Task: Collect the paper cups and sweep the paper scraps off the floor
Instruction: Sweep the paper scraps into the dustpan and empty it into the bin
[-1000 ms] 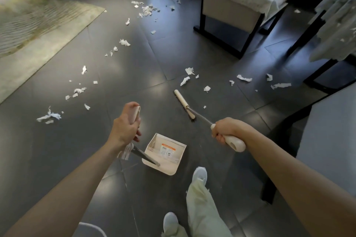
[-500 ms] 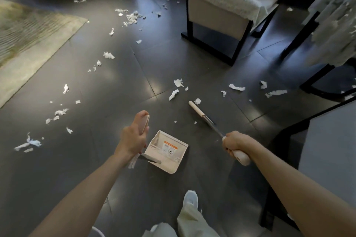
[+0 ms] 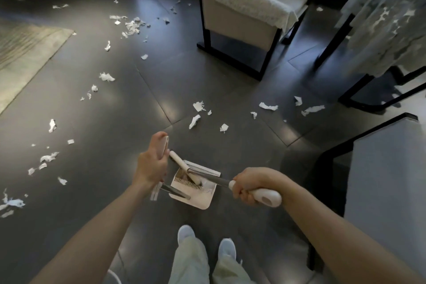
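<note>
My left hand point(image 3: 151, 166) grips the upright handle of a cream dustpan point(image 3: 198, 197) that rests on the dark tiled floor in front of my feet. My right hand point(image 3: 250, 185) is closed on the white grip of a long broom point(image 3: 184, 167). The broom's cream head lies across the dustpan's mouth, against its comb teeth. White paper scraps point(image 3: 196, 120) lie just beyond the dustpan. More paper scraps trail to the left point(image 3: 48, 158) and lie in a far pile point(image 3: 132, 26). I see no paper cups.
A cream armchair point(image 3: 239, 18) on a black frame stands ahead to the right. A lace-draped table point(image 3: 389, 25) is at far right, with a grey cabinet point(image 3: 387, 180) beside my right arm. A pale rug point(image 3: 25, 53) lies at left.
The broom head was pulled back from the floor ahead into the dustpan. The dustpan tipped so that its mouth faces up. My view shifted forward and right.
</note>
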